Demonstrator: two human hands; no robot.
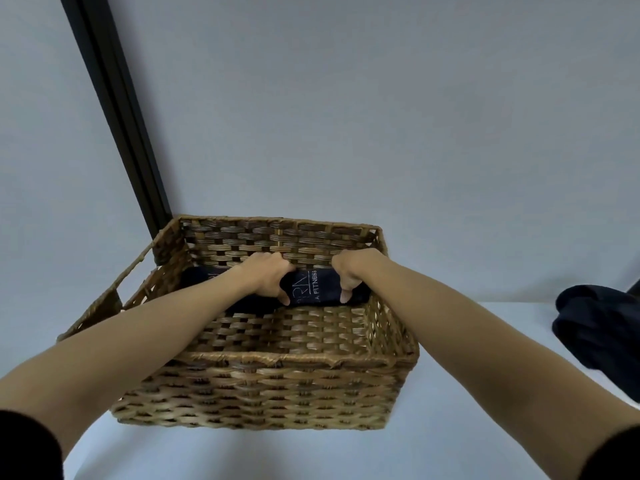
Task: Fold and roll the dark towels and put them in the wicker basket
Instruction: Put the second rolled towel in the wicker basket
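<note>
A brown wicker basket [263,386] stands on the white table in front of me. Both my arms reach into it. My left hand [266,277] and my right hand [349,271] grip a rolled dark towel [317,289] with white lettering, low against the basket's far wall. Another dark towel [199,275] lies beside it at the far left of the basket, partly hidden by my left forearm. A heap of loose dark towels [599,337] lies on the table at the right edge.
The white table [207,455] meets a pale wall behind the basket. A black vertical post [117,109] rises behind the basket's far left corner. The basket's near half shows bare woven floor [311,330].
</note>
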